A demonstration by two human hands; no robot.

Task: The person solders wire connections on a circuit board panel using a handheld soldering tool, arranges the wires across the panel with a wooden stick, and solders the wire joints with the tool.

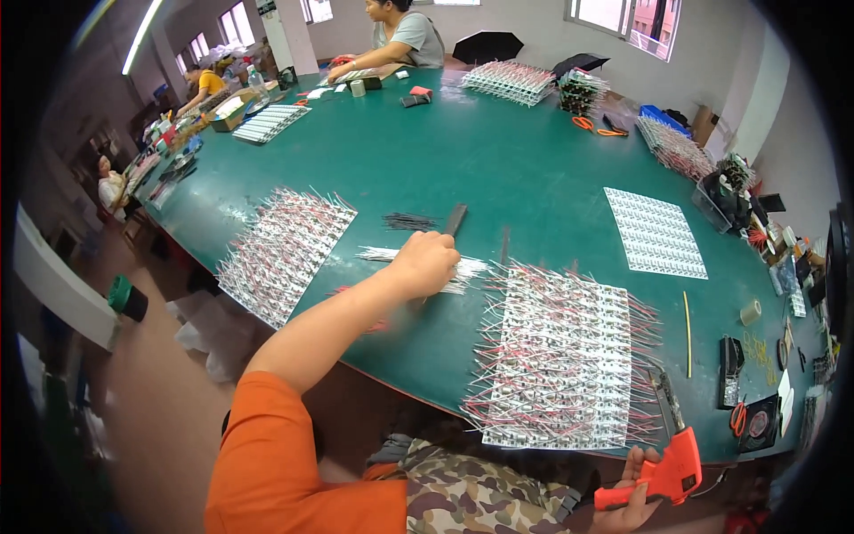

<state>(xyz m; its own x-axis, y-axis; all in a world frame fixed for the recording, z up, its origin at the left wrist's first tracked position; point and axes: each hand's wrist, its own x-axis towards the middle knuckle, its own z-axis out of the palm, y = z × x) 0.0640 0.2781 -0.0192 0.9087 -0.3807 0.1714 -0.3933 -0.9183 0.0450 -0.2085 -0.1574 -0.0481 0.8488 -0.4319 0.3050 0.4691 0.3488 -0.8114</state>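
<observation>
My left hand [429, 263] reaches across to a pile of white wires [381, 254], its fingers bent and closed at the pile. Whatever is between those fingertips is hidden. A dark flat bar [456, 217] passes under this hand, and a bunch of black wires [409, 221] lies just beyond. In my right hand [633, 495], low at the table's near edge, is a red soldering gun [680, 470] with its metal tip pointing up and away. Left of it lies a white panel of small circuit boards [569, 356], covered with red and white wires.
Another wired panel [286, 254] lies at the left, and a bare white panel [656, 233] at the right. A yellow stick [688, 334], a black box [730, 372] and orange-handled scissors [738, 418] lie right. Across the green table [498, 151] a person [405, 40] works.
</observation>
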